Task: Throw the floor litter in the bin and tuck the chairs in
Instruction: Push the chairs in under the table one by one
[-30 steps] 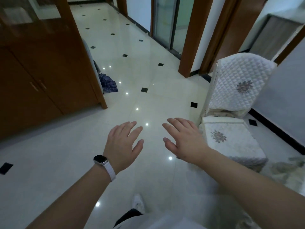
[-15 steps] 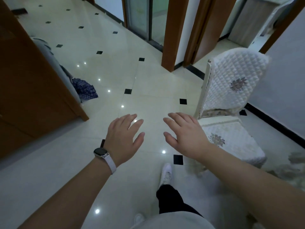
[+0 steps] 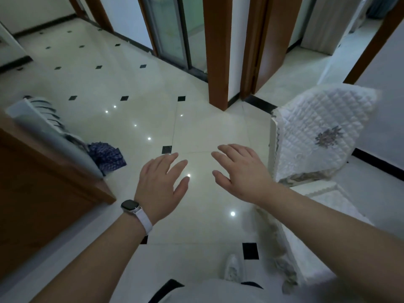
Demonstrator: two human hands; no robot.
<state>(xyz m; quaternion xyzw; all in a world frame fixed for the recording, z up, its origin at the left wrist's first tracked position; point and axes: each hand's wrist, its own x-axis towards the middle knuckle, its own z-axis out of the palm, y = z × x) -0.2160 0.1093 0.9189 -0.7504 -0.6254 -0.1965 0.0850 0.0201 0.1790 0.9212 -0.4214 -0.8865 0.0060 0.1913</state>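
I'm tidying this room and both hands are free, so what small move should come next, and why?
Probably move the right hand sideways to grip the near backrest edge of the chair. That hand and the left hand are both open and empty, and the white-covered chair stands right beside the right hand. No bin or table shows in view.

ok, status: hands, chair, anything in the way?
Left hand open, empty. Right hand open, empty, beside the covered chair, not touching. Blue bundle on floor by cabinet. No bin in view.
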